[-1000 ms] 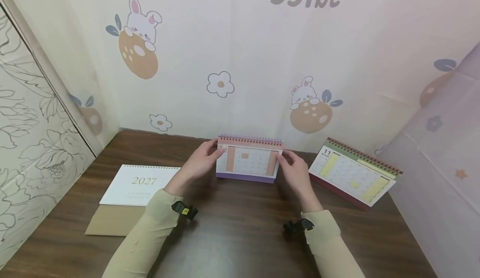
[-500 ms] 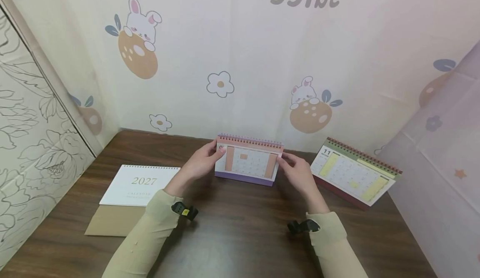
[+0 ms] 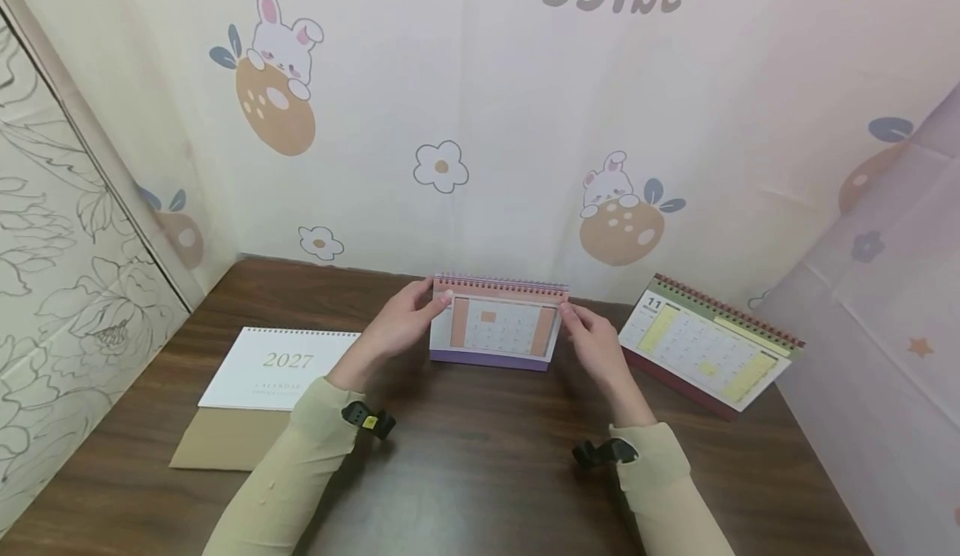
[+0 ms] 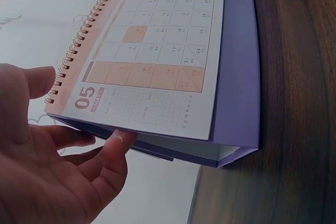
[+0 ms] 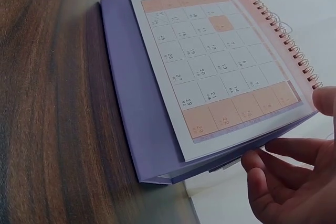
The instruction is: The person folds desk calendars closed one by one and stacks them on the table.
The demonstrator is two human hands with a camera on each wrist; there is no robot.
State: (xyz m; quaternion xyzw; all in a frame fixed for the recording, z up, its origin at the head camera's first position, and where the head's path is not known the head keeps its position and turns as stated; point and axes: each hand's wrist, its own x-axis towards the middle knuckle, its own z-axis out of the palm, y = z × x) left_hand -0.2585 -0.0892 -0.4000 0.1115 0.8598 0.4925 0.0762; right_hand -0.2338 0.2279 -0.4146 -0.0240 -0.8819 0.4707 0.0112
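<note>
An upright desk calendar [image 3: 504, 327] with a peach-coloured May page, a spiral binding and a purple base stands at the back of the table. My left hand [image 3: 397, 323] holds its left side, thumb by the upper front corner and fingers at the side and behind. On the opposite side my right hand [image 3: 597, 346] holds the upper right edge, with the thumb near the spiral end. In the left wrist view the fingertips [image 4: 118, 142] touch the side edge of the calendar. The right wrist view shows bent fingers [image 5: 286, 169] behind the cover; their tips are partly hidden.
Left of the hands lies a white "2027" calendar [image 3: 262, 373] on a tan base, partly covered by my left arm. A green and yellow calendar [image 3: 701, 348] with a dark red base stands angled at the right. A printed curtain [image 3: 510, 122] hangs right behind the wooden table [image 3: 450, 473].
The held calendar has turned slightly and now faces more squarely forward. My right hand has shifted a little to the right. The other calendars stay where they were.
</note>
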